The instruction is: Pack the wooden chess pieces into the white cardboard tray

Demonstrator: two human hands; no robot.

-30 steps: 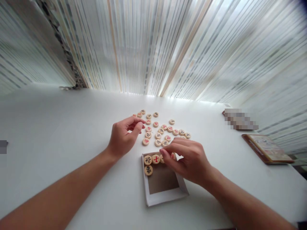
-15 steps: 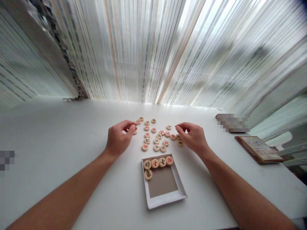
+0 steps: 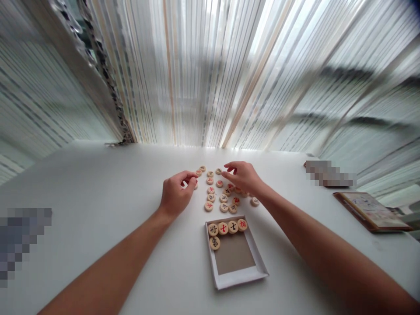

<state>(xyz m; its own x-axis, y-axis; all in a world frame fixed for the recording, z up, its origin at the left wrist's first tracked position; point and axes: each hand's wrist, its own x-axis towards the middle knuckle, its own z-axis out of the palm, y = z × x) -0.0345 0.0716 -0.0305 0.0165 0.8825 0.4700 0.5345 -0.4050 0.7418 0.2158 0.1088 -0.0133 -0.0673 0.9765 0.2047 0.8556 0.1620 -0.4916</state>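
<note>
Many round wooden Chinese chess pieces with red or black characters lie loosely on the white table, among them a red-marked piece [image 3: 208, 206]. My left hand [image 3: 177, 192] is at their left edge, fingers curled, thumb and forefinger tips close together; what they hold, if anything, is hidden. A piece [image 3: 196, 186] shows partly beside its thumb. My right hand [image 3: 242, 177] reaches over the right side, thumb and forefinger apart, tips close to a black-marked piece [image 3: 218, 171]. Nearer me, an open white box [image 3: 242, 276] holds a row of pieces along its far side and one black-marked piece [image 3: 215, 243] below.
The white table [image 3: 131, 245] reaches back to a striped string curtain [image 3: 203, 87]. A framed, picture-like board [image 3: 374, 210] lies at the right edge. Blurred-out objects lie behind it and at the far left.
My right hand has moved left and away from me, and its thumb and forefinger have parted. My left hand stays by the left pieces. The whole view has shifted slightly.
</note>
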